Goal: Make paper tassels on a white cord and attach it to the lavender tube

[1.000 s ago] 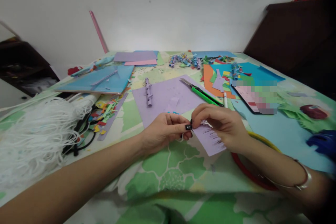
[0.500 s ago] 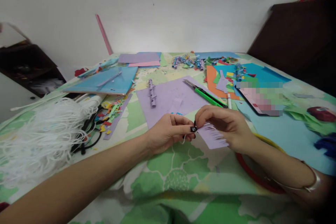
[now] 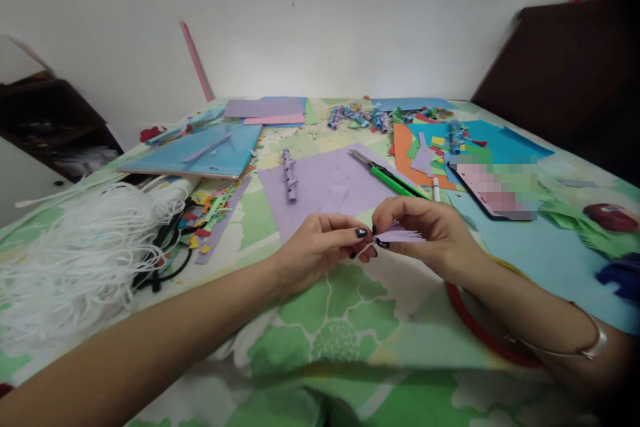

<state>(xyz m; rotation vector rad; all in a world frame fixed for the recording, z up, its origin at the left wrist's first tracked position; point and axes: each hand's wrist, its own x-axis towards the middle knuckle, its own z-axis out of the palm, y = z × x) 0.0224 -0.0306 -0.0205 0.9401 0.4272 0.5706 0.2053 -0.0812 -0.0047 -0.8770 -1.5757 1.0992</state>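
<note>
Fringed purple paper [image 3: 401, 235] swinging up, now showing nearly edge-on. Left to right: one white string heap [image 3: 80, 267] lying beside left forearm; one purple tube [image 3: 289, 177] resting on purple sheet [image 3: 325, 180]; left hand [image 3: 315, 250] closing fingertips at paper's near end, exact hold hidden; one short white cord [image 3: 366, 249] dangling there; one green cutter [image 3: 393, 180] lying behind; right hand [image 3: 433, 233] pinching one fringed purple paper; one phone [image 3: 493, 193] lying beyond.
</note>
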